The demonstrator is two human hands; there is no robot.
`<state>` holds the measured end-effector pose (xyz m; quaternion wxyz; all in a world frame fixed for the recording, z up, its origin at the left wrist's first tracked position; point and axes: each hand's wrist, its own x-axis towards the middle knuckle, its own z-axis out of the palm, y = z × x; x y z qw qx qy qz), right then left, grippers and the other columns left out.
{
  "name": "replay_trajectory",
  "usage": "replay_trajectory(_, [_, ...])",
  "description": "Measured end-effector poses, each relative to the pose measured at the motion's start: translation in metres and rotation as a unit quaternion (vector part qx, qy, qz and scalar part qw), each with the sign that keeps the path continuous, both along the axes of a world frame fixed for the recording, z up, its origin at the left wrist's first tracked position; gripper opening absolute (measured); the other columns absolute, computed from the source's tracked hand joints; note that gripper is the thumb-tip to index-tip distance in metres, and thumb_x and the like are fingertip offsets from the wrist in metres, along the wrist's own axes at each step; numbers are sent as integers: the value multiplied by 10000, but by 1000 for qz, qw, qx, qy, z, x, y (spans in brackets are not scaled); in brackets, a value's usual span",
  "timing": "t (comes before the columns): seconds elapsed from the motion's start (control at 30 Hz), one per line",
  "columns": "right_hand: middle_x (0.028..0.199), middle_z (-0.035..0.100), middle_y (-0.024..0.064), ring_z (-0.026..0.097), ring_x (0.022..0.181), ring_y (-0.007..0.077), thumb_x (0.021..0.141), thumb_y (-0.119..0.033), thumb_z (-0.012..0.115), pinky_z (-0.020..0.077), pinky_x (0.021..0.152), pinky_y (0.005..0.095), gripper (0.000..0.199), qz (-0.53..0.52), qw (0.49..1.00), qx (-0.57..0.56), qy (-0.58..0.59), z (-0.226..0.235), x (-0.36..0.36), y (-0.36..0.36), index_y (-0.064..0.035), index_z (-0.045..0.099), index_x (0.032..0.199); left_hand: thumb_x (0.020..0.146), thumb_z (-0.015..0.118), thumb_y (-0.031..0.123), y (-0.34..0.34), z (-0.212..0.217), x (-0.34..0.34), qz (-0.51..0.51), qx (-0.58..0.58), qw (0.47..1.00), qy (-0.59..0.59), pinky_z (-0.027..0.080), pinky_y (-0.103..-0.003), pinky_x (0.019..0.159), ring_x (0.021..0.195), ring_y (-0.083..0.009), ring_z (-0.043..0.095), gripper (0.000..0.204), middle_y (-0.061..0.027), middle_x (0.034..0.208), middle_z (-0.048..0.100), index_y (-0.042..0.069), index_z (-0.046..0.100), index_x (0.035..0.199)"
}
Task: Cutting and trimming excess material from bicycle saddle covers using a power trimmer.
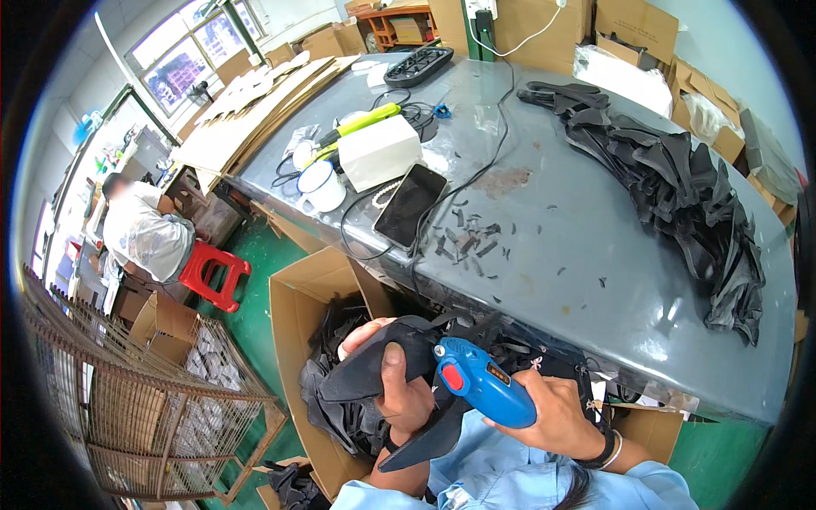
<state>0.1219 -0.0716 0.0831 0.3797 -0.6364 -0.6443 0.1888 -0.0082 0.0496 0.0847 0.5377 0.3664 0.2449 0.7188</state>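
My left hand [401, 393] grips a dark, padded-looking black fabric piece [364, 372], thumb on top and fingers underneath. A strip of the same black material hangs below that wrist. In my right hand [557, 415] is a blue handheld power tool [497, 395] with a red button; its front end meets the right side of the fabric piece. Whether it touches the material I cannot tell. Underneath, a cardboard box [287, 340] holds a heap of black pieces [327, 408]. Small black scraps [467, 245] lie scattered on the grey table [578, 255].
A long pile of black pieces [671, 187] covers the table's right side. Towards the left are a phone [410, 204], a white box [380, 153], an enamel mug [321, 185] and cables. A wire cage [153, 408] stands at lower left. Beyond it, a person [144, 225] sits on a red stool [215, 274].
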Motion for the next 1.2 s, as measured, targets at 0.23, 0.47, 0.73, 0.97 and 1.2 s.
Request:
replay_trajectory(0.23, [622,608,119,624,544,285,654,-215,765,473,489,369,439,-11,1000,14,16,4,-4,3,-36,520,972,778,578,90,-3,-9,3,0,48,998,32,423,-337,882,969,-204,524,346,-108,1036,526,40,456,1099])
replay_trajectory(0.47, [627,582,88,584,527,250,625,-158,746,429,507,340,453,-39,994,48,-86,9,-4,1,-11,513,984,760,584,46,-8,13,-3,-41,-4,997,62,428,-333,885,972,-222,540,345,-121,1046,543,37,468,1085])
replay_trajectory(0.73, [625,549,73,564,548,224,590,-144,748,391,521,319,478,-26,993,47,-106,3,0,-2,-10,514,984,814,533,-63,1,26,-24,-181,-34,940,286,422,-269,876,960,-162,557,267,-112,1038,578,13,462,1059])
replay_trajectory(0.97, [619,567,76,584,532,248,572,-151,765,434,519,325,498,10,996,63,-68,7,3,-4,-13,515,980,712,466,-146,17,4,-34,-324,-2,900,291,433,-306,892,1010,-218,573,385,-122,1052,580,-9,507,1069])
replay_trajectory(1.2, [651,575,94,584,537,264,595,-169,766,441,507,334,468,4,994,80,-69,15,12,-1,-13,525,965,706,594,-67,21,3,-38,-450,87,757,465,430,-331,879,961,-228,562,549,-142,1074,553,-18,417,1223])
